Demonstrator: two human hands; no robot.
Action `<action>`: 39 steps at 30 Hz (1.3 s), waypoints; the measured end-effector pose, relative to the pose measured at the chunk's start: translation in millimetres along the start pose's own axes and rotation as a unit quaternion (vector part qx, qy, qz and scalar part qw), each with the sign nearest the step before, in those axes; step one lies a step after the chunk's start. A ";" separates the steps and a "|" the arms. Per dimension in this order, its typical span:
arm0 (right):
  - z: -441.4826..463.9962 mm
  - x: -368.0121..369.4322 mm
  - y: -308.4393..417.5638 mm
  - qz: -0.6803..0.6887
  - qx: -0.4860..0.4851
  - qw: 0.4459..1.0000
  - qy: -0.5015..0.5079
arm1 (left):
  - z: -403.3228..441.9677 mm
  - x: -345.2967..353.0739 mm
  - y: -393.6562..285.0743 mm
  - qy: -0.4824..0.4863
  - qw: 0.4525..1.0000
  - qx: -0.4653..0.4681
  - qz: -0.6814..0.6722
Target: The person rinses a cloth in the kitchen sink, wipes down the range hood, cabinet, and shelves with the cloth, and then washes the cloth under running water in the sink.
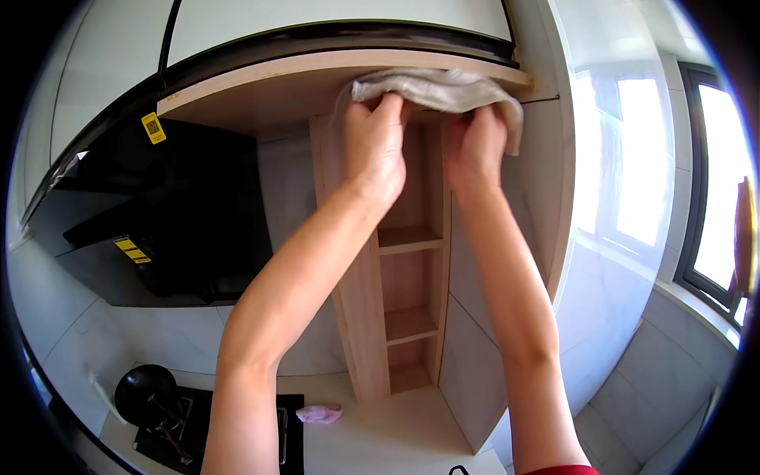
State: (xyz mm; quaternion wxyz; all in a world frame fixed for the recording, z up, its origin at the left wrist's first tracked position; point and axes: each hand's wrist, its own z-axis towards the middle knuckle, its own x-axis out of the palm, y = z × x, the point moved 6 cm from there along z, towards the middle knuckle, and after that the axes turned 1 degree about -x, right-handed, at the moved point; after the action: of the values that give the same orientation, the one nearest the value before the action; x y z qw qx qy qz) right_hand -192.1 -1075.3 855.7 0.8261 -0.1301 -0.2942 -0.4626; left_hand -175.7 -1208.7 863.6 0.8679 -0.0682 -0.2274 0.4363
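A pale grey-white cloth (443, 89) lies against the front edge and underside of the wooden cabinet bottom (261, 91), near its right end. My left hand (375, 144) grips the cloth's left part, thumb side showing and the other fingers mostly hidden. At the right part of the same cloth, my right hand (478, 146) is closed with its fingertips tucked under the fabric. Both arms reach up from below. Behind my hands stands a narrow wooden shelf unit (410, 237) with several compartments.
A black range hood (198, 206) with yellow stickers hangs at the left. Below, a black wok (146, 394) sits on the stove (293, 443), beside a crumpled pink cloth (320, 413) on the counter (372, 443). A glossy panel (617, 158) and a window (716, 182) are at the right.
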 end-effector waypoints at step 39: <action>-53.4 98.3 -58.8 0.025 0.132 0.978 0.162 | 19.3 -111.7 -82.6 -0.111 0.976 0.186 -0.014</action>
State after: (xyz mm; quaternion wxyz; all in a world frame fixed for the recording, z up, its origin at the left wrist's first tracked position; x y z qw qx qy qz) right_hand -182.9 -1200.6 869.6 0.8842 0.0492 -0.2119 -0.4134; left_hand -182.1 -1348.7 869.5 0.8406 0.1465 -0.2386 0.4637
